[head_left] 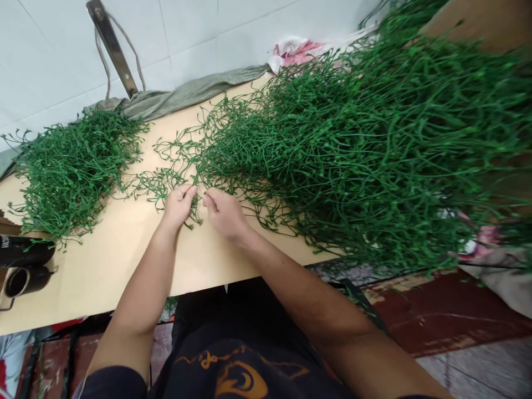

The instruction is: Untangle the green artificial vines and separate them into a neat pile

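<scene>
My left hand (179, 205) is closed, its thumb pressed against the fingers, and a thin green plastic-looking sprig (194, 211) shows at its fingertips and hangs below them. Close by on the right, my right hand (225, 211) is closed in a pinch; what lies between its fingers is too small to make out. A narrow gap separates the two hands just above the table. Right behind them lie loose green sprigs (155, 183). A large heap of long green stems with small forked tips (353, 149) spreads to the right, and a smaller heap (75, 172) lies at the left.
The pale tabletop (124, 266) carries a black cylinder (25, 251) and a dark metal cup (27, 281) at its left end. Grey-green cloth (195, 88) runs along the tiled wall, below a metal bracket (112, 50). Pink and white cloth (297, 52) lies behind the big heap.
</scene>
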Tool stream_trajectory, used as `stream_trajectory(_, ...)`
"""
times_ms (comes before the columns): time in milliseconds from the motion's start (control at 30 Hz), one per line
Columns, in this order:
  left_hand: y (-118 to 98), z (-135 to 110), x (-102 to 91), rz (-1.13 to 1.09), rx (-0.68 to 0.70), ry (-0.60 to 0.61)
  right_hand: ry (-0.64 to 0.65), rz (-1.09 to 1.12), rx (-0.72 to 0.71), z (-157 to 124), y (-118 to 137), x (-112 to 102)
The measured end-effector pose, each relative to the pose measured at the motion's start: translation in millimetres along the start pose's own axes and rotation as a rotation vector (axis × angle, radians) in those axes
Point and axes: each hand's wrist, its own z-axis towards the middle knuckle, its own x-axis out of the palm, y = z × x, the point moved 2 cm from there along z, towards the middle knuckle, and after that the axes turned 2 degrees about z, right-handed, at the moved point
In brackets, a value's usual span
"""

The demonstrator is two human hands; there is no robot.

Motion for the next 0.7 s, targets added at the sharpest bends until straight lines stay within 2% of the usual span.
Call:
stream_trajectory(133, 0.9, 5.2, -2.0, 0.004, 0.015, -0.053, -0.033, -0.086, -0.084, -16.4, 14.9, 3.4)
stream_trajectory(200, 5.1, 9.7, -9.8, -0.044, -0.051, -0.195, -0.027, -0.072, -0.2, -30.7, 29.6, 0.2)
stream_trajectory(267, 9.9, 12.7, -20.1, -0.117, -0.121, -0.371, -0.02, -0.03, -0.39, -43.1, 43.3, -9.1)
stream_trajectory(333, 12.2, 12.9, -27.3, -0.179, -0.141, -0.433, -0.065, -0.006, -0.515, -45.1, 45.8, -25.1)
stream_trajectory(367, 11.7, 11.6, -28.8, -0.2, -0.129, -0.409, -0.132, -0.025, -0.479, -40.4, 40.2, -35.3)
stream_trajectory(467, 4.9, 3.6, -26.8, -0.25, -0.078, -0.263, -0.302, -0.123, -0.165, -14.6, 4.9, -64.9)
stream_trajectory(533, -2.0, -1.8, -23.2, -0.271, -0.057, -0.185, -0.405, -0.192, -0.049, -1.1, -17.1, -77.7)
stream_trajectory(600, -8.4, -4.3, -20.7, -0.282, -0.045, -0.163, -0.455, -0.228, -0.026, 3.8, -27.2, -79.2)
stream_trajectory(633, -10.9, -4.4, -20.0, -0.288, -0.043, -0.165, -0.439, -0.222, -0.045, 3.8, -27.3, -75.0)
stream_trajectory(700, -14.0, -3.6, -19.1, -0.307, -0.051, -0.168, -0.314, -0.154, -0.109, 2.4, -20.2, -57.7)
